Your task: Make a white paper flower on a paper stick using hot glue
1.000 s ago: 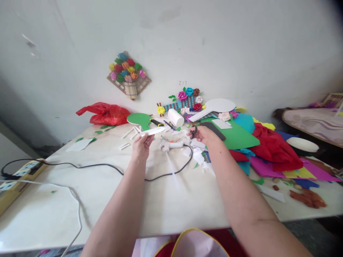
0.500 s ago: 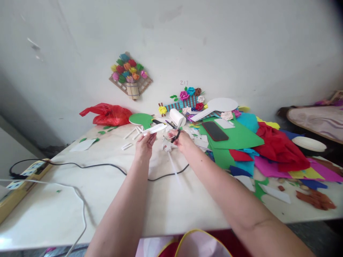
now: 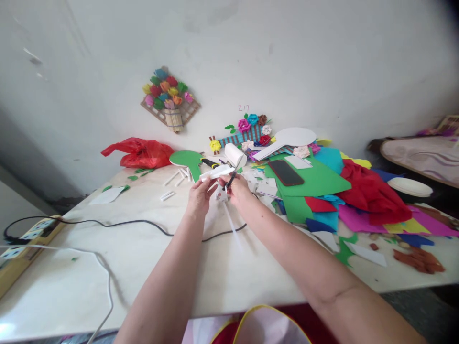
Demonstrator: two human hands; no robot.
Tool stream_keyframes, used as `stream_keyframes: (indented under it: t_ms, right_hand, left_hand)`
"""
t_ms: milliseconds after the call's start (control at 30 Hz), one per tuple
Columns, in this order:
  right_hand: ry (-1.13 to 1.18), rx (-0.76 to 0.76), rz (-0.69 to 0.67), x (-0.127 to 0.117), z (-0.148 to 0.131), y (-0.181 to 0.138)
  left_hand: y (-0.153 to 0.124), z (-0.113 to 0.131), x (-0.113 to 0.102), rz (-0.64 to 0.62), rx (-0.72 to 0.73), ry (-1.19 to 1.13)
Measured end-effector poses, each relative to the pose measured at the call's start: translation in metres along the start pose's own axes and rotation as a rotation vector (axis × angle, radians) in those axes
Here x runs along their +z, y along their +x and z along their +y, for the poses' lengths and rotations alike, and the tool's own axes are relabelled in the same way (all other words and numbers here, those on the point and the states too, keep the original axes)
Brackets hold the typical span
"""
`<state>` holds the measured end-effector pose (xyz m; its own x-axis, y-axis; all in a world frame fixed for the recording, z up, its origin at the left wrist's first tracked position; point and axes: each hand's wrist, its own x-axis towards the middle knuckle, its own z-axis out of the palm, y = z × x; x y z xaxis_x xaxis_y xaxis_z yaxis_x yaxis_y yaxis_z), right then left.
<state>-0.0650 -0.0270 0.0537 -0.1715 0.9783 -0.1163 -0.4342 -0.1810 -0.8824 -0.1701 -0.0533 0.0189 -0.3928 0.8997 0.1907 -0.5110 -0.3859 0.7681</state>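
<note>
left hand: (image 3: 201, 195) fingertips pinched together on a white strip, holding it up off the table (image 3: 215, 272)
white strip: (image 3: 216, 173) sits at 12 o'clock of both hands, roughly level, with its far end tipped up a bit toward 2 o'clock
right hand: (image 3: 239, 189) right at 3 o'clock of the left one, almost touching it, fingers curled tight around the scissors
scissors: (image 3: 230, 180) black handles, pointing up at the strip's right end; honestly too small to tell if the blades are apart
glue gun: (image 3: 221, 195) white, peeking out on the table between the two hands
black cord: (image 3: 143, 222) snakes off toward 9 o'clock
phone: (image 3: 286, 172) dark, flat on a green sheet (image 3: 319, 180), 3 o'clock of the hands
red bag: (image 3: 141, 152) 10 o'clock, by the wall
</note>
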Motion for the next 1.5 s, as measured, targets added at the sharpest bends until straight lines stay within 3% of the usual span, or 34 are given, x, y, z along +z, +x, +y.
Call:
stream_keyframes:
  t_ms: [233, 533, 800, 1000, 1233, 1500]
  right_hand:
    - [0.101, 0.016, 0.095, 0.001, 0.001, 0.002]
    - [0.050, -0.033, 0.114, -0.002, 0.004, 0.007]
    - [-0.037, -0.070, 0.149, -0.001, 0.002, 0.004]
    - [-0.128, -0.013, -0.032, -0.005, -0.003, 0.003]
    - [-0.344, 0.165, -0.455, -0.024, -0.019, 0.009]
    - [-0.533, 0.199, -0.774, -0.048, -0.049, 0.013]
  left_hand:
    - [-0.001, -0.002, 0.002, -0.016, -0.005, 0.025]
    - [-0.002, -0.002, 0.002, -0.034, -0.008, 0.051]
    - [-0.006, 0.002, 0.008, 0.028, -0.068, 0.100]
    - [0.000, 0.010, -0.001, 0.122, 0.014, 0.070]
    - [0.010, 0.021, -0.018, 0.258, 0.087, -0.021]
    - [0.014, 0.023, -0.026, 0.323, 0.126, -0.051]
